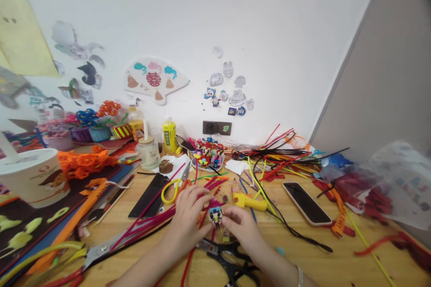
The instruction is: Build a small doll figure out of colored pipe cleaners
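Observation:
Both of my hands meet low in the middle of a wooden table [296, 251] around a small colourful pipe-cleaner figure [215, 213]. My left hand [187, 218] pinches the figure from the left with its fingers curled. From the right, my right hand [241, 226] grips the same figure with closed fingers. Red and magenta pipe cleaners [158, 219] run under and beside my left hand. Black scissors [226, 255] lie just in front of my hands. A yellow glue gun [249, 202] lies just beyond my right hand.
A phone [306, 203] lies face up to the right, among scattered pipe cleaners [279, 157]. A paper cup [32, 177], orange pipe-cleaner flowers [84, 161], a glass jar [148, 152], a yellow bottle [169, 134] and yellow-handled scissors [173, 188] stand left and back. A plastic bag [380, 188] lies far right.

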The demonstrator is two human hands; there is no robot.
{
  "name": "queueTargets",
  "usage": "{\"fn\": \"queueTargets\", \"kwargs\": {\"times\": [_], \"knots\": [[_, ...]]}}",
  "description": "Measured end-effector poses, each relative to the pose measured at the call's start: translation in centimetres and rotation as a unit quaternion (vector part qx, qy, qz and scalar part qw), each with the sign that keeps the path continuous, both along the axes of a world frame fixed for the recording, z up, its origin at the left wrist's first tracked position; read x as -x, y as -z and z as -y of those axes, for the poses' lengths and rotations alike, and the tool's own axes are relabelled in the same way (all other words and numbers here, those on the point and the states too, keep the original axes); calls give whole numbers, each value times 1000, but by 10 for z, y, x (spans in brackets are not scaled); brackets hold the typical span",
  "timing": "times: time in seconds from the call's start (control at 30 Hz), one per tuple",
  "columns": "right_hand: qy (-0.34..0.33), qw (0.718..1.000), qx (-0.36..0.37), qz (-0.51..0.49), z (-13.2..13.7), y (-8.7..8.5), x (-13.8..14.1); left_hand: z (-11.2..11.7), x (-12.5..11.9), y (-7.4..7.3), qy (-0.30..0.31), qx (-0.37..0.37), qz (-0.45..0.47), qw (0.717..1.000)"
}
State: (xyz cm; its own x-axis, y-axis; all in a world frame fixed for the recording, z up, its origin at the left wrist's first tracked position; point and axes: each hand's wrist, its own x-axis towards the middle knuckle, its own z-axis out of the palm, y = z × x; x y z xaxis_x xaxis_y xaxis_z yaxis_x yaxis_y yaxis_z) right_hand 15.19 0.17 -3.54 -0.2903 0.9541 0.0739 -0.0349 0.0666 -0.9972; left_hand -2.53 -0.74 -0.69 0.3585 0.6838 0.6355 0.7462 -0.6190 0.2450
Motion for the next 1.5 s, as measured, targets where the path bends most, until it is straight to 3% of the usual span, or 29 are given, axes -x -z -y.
{"fn": "queueTargets", "kwargs": {"times": [0.57,0.73,0.9,1.03,1.17,1.33,1.5], "knots": [[33,996,-68,41,0,9,2,0,1,8,7,-17,13,1000],[59,994,-66,56,-2,4,-1,-3,3,5,-14,-31,39,999],[65,996,-38,47,-3,-5,-6,-5,6,2,0,23,97,995],[3,1000,-18,7,0,-8,-6,-4,4,3,32,57,153,986],[-76,996,-31,-27,6,-7,-2,-1,0,6,40,47,139,988],[-92,994,-54,-41,9,-10,2,0,-2,10,34,13,96,995],[-101,993,0,-53,10,-12,4,3,-3,7,30,-15,40,999]]}}
